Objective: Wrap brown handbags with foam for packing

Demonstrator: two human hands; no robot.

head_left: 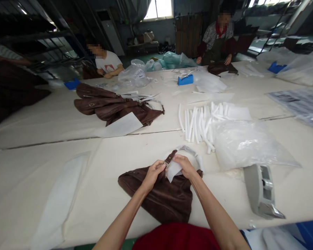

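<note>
A dark brown leather handbag [169, 199] lies on the table in front of me. Its handle [191, 150] arches up from it, mostly covered in white wrapping. My left hand [154, 173] is closed, with thumb and fingers pinching the bag beside the metal ring [166, 163] at the handle's left end. Just right of the ring, my right hand [185, 166] is closed on a small white sheet [173, 171] beside the brown strap end [170, 158]. The right fingertips are partly hidden, so I cannot tell whether they also grip the strap.
Several white foam tubes [195, 121] lie beyond the bag, beside a clear plastic bag [250, 144]. A grey tape dispenser [261, 191] stands at the right. More brown handbags [114, 106] are piled at the far left. Co-workers sit across the table, one handling a brown bag [222, 68].
</note>
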